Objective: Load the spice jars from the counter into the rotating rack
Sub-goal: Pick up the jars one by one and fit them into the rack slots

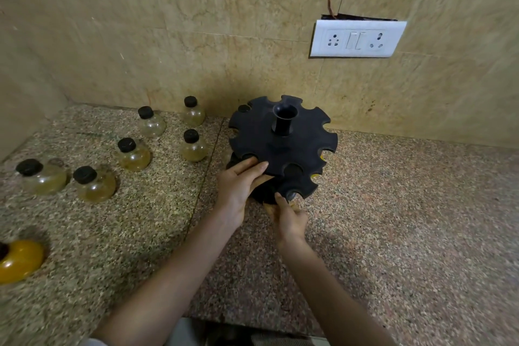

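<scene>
- Rack (282, 146) of matte black plastic stands on the speckled granite counter (407, 219), close to the beige tiled wall (224, 22); its top disc is scalloped with round notches around the rim, and a short flared tube rises from its centre.
- Left hand (238, 185) lies flat and open against the near-left edge of the rack, fingers stretched onto the top disc beside a notch, gripping nothing.
- Right hand (289, 219) sits at the rack's near lower tier, its thumb touching the black rim; something pale shows under its fingers, possibly a jar, but the view is too blocked to tell whether the hand grips anything.
- Six clear jars with squat rounded bodies and ribbed black caps stand to the left of the rack, each apart from the others: one near the wall (193, 112), one (150, 121) left of it, one (193, 146) nearest the rack, one (132, 154) further left, and two (94, 184) (42, 177) furthest left.
- Glossy yellow jar (19, 260) sits well left of the rack, at the frame's edge.
- Hints of yellow show at the rack's right side, between its tiers.
- White socket plate (356, 39) is fixed on the wall above and right of the rack.
- Counter to the right of the rack lies bare; a thin seam (202, 177) runs through the stone just left of the rack.
</scene>
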